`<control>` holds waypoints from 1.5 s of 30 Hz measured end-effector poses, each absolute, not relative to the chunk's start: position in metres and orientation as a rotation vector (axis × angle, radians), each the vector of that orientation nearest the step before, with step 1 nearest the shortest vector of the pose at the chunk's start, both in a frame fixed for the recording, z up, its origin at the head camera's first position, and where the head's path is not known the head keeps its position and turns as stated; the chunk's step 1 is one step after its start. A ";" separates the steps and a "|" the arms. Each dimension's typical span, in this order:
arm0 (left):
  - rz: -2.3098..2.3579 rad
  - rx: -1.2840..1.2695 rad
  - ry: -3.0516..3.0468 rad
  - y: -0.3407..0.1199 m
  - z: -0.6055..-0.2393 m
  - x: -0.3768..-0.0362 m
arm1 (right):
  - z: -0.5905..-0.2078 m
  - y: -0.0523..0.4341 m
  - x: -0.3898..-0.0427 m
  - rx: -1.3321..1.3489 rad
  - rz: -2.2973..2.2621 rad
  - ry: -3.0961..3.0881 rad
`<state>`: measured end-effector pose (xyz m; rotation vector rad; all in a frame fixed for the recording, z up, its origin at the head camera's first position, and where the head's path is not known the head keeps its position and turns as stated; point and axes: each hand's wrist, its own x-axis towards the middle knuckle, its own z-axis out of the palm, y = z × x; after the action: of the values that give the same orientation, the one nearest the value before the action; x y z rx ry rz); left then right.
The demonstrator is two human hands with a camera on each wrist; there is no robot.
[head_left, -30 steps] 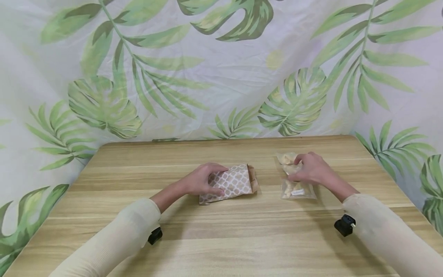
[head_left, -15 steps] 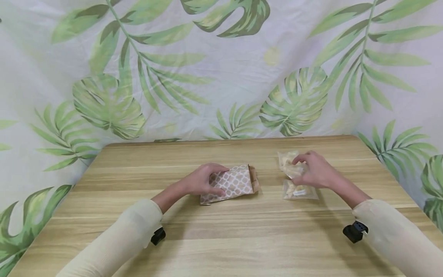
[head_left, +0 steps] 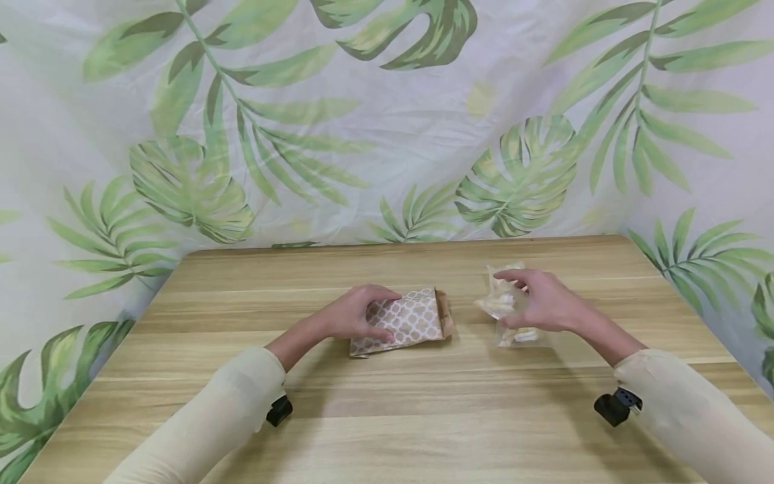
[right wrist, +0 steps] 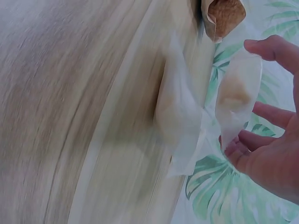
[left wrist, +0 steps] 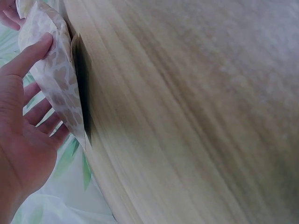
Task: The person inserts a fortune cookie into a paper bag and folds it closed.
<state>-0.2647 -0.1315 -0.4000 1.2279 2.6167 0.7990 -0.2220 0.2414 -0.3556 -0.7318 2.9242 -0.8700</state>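
Observation:
My left hand [head_left: 357, 312] holds a brown paper bag [head_left: 411, 316] with a white lattice print, lying on its side. In the left wrist view the thumb [left wrist: 35, 53] lies on the printed face and the other fingers reach behind the bag. The bag's mouth faces right, and its brown inside [right wrist: 226, 18] shows in the right wrist view. My right hand [head_left: 541, 302] holds a small clear packet [right wrist: 236, 93] with pale pieces inside, between thumb and fingers, raised off the table. Beneath that hand another clear packet [head_left: 514, 337] with a white label lies on the table.
A further clear wrapper [head_left: 504, 269] shows behind the held packet, partly hidden by it. The wooden table [head_left: 387, 417] ends at a back edge against a leaf-print cloth [head_left: 399, 134]. Black wrist cameras [head_left: 615, 407] hang under both sleeves.
My right hand has taken hold of a clear packet and lifted it, tilting it slightly to the left. My left hand stays on the paper bag.

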 end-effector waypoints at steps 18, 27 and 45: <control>0.815 1.192 2.605 -0.131 -0.397 -0.264 | -0.364 0.225 -0.230 -0.805 -1.009 2.775; 0.812 1.180 2.595 -0.132 -0.397 -0.265 | -0.368 0.220 -0.233 -0.886 -1.024 2.773; 0.805 1.177 2.617 -0.132 -0.396 -0.262 | -0.374 0.211 -0.241 -0.959 -1.048 2.742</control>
<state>-0.2624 -0.1322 -0.3961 1.1769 2.6174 0.8046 -0.2409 0.2112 -0.3739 -0.9589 2.7419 -1.0478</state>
